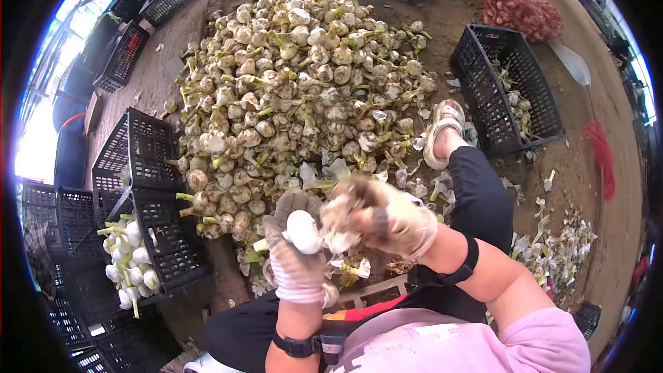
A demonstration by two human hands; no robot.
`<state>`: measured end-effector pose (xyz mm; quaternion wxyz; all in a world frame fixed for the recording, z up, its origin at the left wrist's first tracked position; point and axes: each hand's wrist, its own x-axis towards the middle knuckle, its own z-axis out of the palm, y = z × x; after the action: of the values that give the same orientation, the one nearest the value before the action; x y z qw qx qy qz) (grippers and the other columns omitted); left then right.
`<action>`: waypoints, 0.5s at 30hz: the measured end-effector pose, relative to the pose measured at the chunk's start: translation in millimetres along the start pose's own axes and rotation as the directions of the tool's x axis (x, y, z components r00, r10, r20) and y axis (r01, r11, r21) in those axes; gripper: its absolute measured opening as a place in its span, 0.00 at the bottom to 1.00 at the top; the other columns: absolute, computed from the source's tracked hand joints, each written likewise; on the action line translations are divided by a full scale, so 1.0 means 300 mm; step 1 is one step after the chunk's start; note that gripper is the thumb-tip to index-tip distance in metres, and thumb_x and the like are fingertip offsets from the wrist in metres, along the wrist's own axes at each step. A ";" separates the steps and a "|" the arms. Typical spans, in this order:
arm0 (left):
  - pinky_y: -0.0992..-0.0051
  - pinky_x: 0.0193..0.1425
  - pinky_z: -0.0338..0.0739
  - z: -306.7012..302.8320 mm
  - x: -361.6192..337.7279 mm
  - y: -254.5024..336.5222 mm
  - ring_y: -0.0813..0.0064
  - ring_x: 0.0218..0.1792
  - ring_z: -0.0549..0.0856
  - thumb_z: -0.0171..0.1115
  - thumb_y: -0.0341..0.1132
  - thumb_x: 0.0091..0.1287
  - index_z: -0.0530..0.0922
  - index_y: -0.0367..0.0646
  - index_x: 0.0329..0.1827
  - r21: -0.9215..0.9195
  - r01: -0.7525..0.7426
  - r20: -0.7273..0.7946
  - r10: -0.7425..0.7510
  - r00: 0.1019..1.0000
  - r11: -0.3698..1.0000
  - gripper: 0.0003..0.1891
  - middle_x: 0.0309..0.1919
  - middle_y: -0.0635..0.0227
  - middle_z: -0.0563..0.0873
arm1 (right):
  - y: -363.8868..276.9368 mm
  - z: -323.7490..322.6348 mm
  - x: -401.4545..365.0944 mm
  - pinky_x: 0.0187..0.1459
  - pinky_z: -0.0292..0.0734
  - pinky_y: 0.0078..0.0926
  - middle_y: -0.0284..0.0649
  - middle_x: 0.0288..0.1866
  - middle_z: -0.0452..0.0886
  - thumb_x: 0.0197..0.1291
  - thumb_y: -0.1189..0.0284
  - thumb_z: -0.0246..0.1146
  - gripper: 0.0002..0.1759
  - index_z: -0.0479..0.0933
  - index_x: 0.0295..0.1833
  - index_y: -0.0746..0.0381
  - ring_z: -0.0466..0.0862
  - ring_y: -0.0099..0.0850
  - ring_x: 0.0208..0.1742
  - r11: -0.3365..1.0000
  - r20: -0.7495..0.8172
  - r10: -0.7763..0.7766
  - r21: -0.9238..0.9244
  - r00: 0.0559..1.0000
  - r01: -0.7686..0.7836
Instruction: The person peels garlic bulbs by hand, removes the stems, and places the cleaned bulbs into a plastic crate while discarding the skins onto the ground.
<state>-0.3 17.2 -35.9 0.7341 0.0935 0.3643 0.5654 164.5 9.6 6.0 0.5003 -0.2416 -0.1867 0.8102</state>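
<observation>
Down near six o'clock, the left hand (295, 262) is curled around a clean white garlic bulb (304, 231), and the right hand (397, 224) pinches the dry skin (340, 224) on it. Up at twelve o'clock sits a huge garlic pile (297, 83), all dirty. At eight o'clock a black crate (173, 252) has only a few clean bulbs (128, 269) in it. So I think most of the work is left.

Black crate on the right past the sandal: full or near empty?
Near empty: the black crate holds only a few scraps; its mesh floor shows.
</observation>
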 end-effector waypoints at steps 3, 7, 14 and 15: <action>0.64 0.57 0.76 -0.065 0.029 0.025 0.66 0.53 0.78 0.44 0.57 0.69 0.71 0.42 0.58 -0.198 0.107 -0.178 -0.143 0.974 0.974 0.28 0.52 0.63 0.80 | 0.008 -0.008 0.024 0.44 0.76 0.24 0.34 0.39 0.76 0.56 0.74 0.64 0.18 0.68 0.52 0.61 0.77 0.24 0.35 0.953 -0.007 -0.230 -0.204 0.973 0.223; 0.60 0.51 0.78 -0.045 -0.012 0.022 0.62 0.52 0.79 0.44 0.61 0.66 0.74 0.43 0.56 -0.154 0.263 -0.113 -0.282 0.953 0.952 0.31 0.51 0.62 0.81 | 0.075 -0.038 0.076 0.47 0.74 0.25 0.37 0.43 0.74 0.41 0.81 0.66 0.24 0.71 0.48 0.59 0.77 0.29 0.47 0.092 0.490 -0.319 -0.835 0.811 0.542; 0.76 0.24 0.78 -0.027 -0.046 0.029 0.72 0.30 0.83 0.46 0.59 0.67 0.73 0.46 0.55 0.008 0.257 0.006 -0.257 0.966 0.966 0.27 0.36 0.69 0.84 | 0.102 -0.050 0.118 0.43 0.73 0.21 0.34 0.37 0.76 0.57 0.73 0.57 0.15 0.68 0.50 0.66 0.75 0.22 0.38 0.912 -0.134 -0.226 -0.378 0.965 0.161; 0.71 0.30 0.81 0.007 -0.024 0.052 0.68 0.34 0.84 0.47 0.59 0.66 0.73 0.45 0.54 -0.100 0.187 -0.160 -0.201 0.966 0.977 0.27 0.37 0.67 0.84 | 0.086 -0.047 0.108 0.43 0.73 0.21 0.34 0.37 0.76 0.58 0.71 0.56 0.17 0.67 0.51 0.66 0.75 0.23 0.39 0.869 -0.192 -0.168 -0.492 0.967 0.054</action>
<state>-11.5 16.6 -22.7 0.7555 -0.0221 0.4086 0.5116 141.6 28.4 -26.0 0.4884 -0.4390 -0.3374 0.6744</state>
